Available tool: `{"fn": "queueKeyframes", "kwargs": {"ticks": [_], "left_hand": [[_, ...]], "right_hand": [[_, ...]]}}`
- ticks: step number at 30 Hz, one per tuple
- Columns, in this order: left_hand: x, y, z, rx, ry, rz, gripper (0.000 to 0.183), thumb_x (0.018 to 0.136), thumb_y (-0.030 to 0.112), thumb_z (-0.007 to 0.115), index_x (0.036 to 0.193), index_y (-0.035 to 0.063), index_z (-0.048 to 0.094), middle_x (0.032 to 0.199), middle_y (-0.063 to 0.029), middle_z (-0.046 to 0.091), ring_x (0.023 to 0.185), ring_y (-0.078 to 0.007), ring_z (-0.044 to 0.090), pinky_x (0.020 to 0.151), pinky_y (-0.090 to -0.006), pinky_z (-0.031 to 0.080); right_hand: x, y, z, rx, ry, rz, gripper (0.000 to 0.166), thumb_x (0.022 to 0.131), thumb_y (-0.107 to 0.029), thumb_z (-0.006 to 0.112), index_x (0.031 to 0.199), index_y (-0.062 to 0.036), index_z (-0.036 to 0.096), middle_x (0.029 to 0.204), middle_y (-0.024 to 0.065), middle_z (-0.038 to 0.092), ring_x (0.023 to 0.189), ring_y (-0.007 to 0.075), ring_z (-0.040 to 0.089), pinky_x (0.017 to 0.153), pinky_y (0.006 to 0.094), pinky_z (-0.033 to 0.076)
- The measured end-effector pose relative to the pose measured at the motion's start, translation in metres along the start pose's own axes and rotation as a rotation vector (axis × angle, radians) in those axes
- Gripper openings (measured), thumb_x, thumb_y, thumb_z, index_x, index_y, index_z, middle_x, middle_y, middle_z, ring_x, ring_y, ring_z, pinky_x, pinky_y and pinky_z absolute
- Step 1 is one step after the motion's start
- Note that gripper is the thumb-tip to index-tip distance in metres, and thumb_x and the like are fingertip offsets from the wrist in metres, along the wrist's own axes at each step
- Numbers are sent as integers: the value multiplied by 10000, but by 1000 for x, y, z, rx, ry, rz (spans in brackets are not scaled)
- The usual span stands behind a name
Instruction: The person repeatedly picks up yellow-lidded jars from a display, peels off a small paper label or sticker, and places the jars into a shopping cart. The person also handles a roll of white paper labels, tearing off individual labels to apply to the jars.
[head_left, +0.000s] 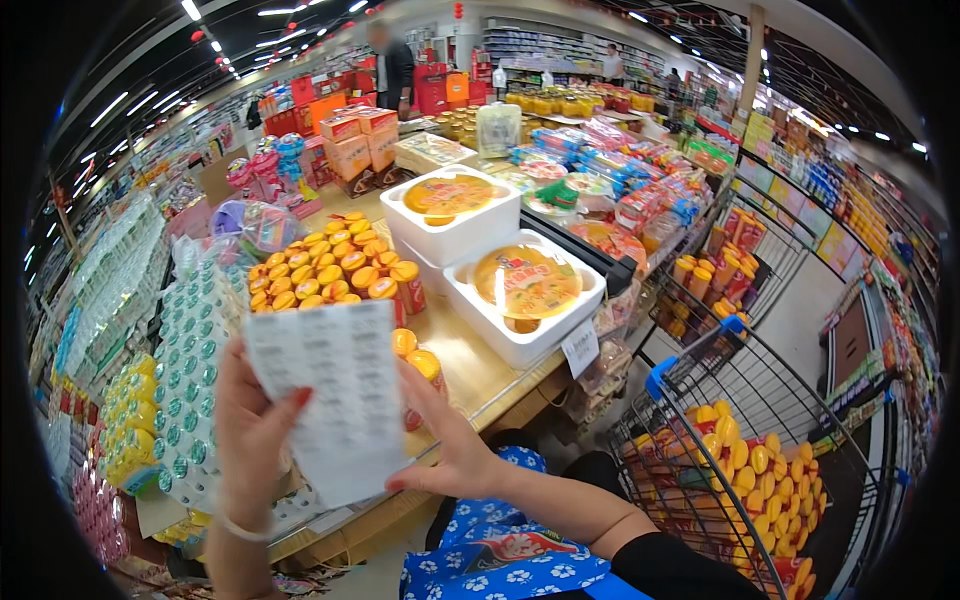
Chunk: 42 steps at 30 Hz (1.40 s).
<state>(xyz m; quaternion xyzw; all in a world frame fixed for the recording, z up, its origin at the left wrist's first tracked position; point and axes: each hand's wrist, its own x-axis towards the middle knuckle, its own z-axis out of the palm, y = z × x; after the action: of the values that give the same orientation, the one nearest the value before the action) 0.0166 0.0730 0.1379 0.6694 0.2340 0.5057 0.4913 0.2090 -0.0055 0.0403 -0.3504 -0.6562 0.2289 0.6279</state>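
A white paper sheet with columns of printing (330, 397) is held upright before me. My left hand (251, 420) grips its left edge, thumb across the front. My right hand (442, 435) is at its right edge, fingers partly behind it and thumb near the lower corner. Just beyond the paper, jars with yellow lids (330, 266) stand grouped on a wooden display table (442, 330). To their right are white foam boxes (495, 337) with round orange-labelled packs in them.
A wire shopping cart (720, 360) at the right holds many yellow-lidded jars (757, 480). Shrink-wrapped green-capped bottles (184, 375) are stacked at the left. Snack packs (622, 172) and orange boxes (360, 142) cover the table's far part. A person (394, 67) stands beyond it.
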Motion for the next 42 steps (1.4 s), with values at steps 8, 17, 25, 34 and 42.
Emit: {"fn": "queueKeyframes", "kwargs": {"ticks": [8, 17, 25, 34, 42], "left_hand": [[-75, -116, 83, -355, -126, -326, 694, 920, -37, 603, 1514, 15, 248, 1284, -147, 589, 1179, -198, 585, 997, -330, 471], [-108, -164, 108, -423, -240, -576, 341, 944, 40, 639, 1274, -32, 596, 1193, -93, 682, 1053, -144, 648, 927, -293, 519], [-108, -167, 100, 50, -185, -356, 274, 884, -3, 643, 1157, -13, 666, 1098, -93, 708, 984, -147, 657, 867, -293, 516], [-110, -167, 98, 313, -230, -161, 235, 824, -9, 658, 1059, -10, 672, 926, -176, 647, 848, -328, 646, 765, -365, 517], [-115, -169, 94, 321, -266, -141, 241, 824, 31, 690, 1064, 13, 692, 945, -171, 661, 894, -337, 658, 805, -373, 518]], "right_hand": [[-75, 33, -33, 225, 455, 405, 501, 934, 52, 603, 1394, 26, 407, 1287, 113, 608, 1161, 166, 596, 991, 323, 491], [-97, 61, -50, 276, 447, 441, 554, 984, -17, 567, 1478, 47, 325, 1303, 143, 587, 1170, 168, 580, 1005, 317, 463], [-81, 31, -35, -727, 118, -108, 230, 728, 17, 753, 950, -25, 712, 987, 106, 682, 920, 294, 652, 783, 382, 511], [-86, 41, -24, -782, 62, -142, 176, 745, -58, 729, 918, -36, 710, 906, 100, 718, 770, 267, 702, 652, 347, 557], [-96, 51, -31, -509, 66, 95, 78, 854, -42, 692, 922, -4, 683, 882, 130, 724, 771, 254, 712, 684, 317, 570]]}}
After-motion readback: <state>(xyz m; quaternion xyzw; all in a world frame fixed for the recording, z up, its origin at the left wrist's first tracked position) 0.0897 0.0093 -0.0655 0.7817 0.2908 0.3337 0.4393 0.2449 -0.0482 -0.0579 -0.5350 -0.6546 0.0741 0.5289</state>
